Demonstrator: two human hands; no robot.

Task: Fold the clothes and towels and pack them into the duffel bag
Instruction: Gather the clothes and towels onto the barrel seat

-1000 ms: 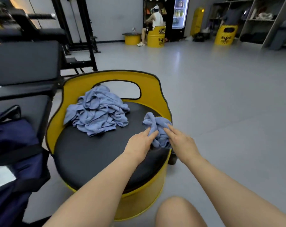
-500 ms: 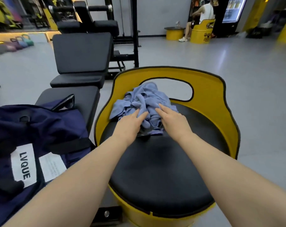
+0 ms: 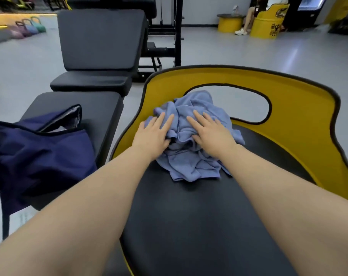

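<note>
Gym floor, grey, wide. Weight bench [image 3: 93,56] at upper left, black pads, its seat running toward the camera.

Yellow barrel seat [image 3: 300,120] directly ahead, black cushion on top, cut-out handle in the backrest.

Duffel bag [image 3: 37,154], navy, slumped on the near end of the bench, just left of the seat. Zip gapes open at the top; inside too dark to read.

Blue cloth pile [image 3: 189,148] sits crumpled toward the back of the cushion, against the backrest. Whether it is one towel or several pieces bunched together cannot be told. Nothing folded yet by the look of it.

Left hand [image 3: 152,134] lies on the pile's left side, fingers straight and spread, pressing flat, gripping nothing. Right hand [image 3: 211,132] mirrors it on the right side, fingers straight; its thumb appears tucked into a fold, though no real pinch shows.

Background: kettlebells [image 3: 29,28] in a row far left; a seated person [image 3: 254,14] far right, on another yellow barrel.

Risks, as judged:
- Lifting from the middle of a tangle likely drags a second piece along, and it could slide off the cushion's front edge.
- Cushion is small and round; a spread towel would overhang and droop onto the floor.
- Bag lies slack, so its mouth may collapse when something is pushed in one-handed.
</note>
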